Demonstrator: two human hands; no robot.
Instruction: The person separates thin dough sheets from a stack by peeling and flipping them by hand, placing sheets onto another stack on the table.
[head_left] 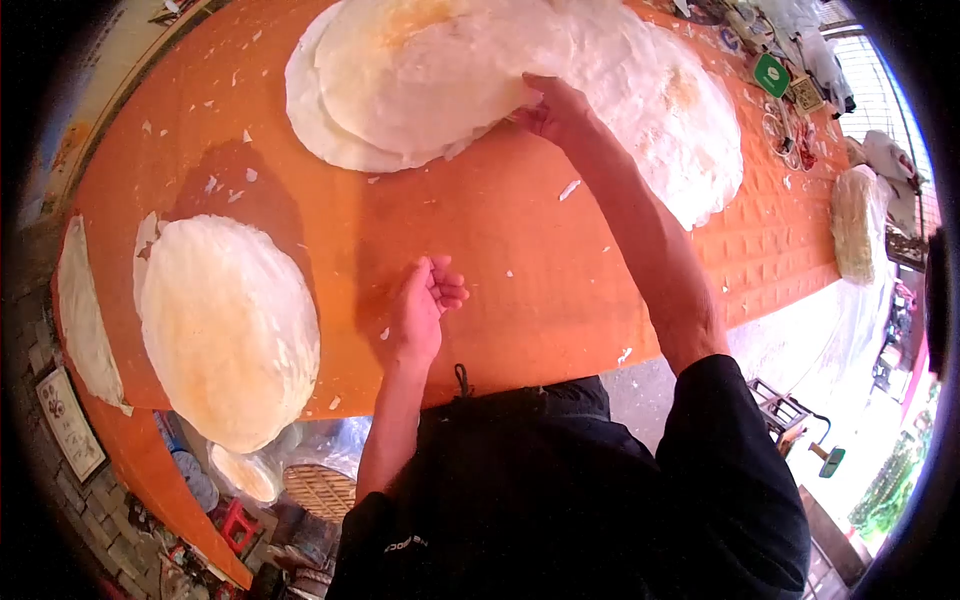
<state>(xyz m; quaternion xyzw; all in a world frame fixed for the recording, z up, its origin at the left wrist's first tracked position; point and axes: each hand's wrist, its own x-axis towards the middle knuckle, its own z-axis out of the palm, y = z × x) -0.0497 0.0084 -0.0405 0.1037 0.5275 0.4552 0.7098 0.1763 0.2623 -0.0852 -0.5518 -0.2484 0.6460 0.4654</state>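
Observation:
Large, thin, round flatbreads [400,90] lie overlapped at the far middle of the orange table. My right hand [555,108] reaches across to their near edge, its thumb and fingers closed on the rim of the top flatbread. To the right, partly behind my right forearm, spreads another pile of pale flatbreads [690,130]. My left hand [428,300] hovers near the table's front, fingers loosely curled and apart, with nothing in it. Left of it rests a stack of browned flatbreads [230,330] that juts past the front edge.
The orange table [480,220] is strewn with small dough scraps. At its left end lies a folded pale sheet [88,310]. A green sign [771,75] and clutter line the far right. A wrapped bundle [858,225] sits at the right end; a wicker basket [320,490] is below.

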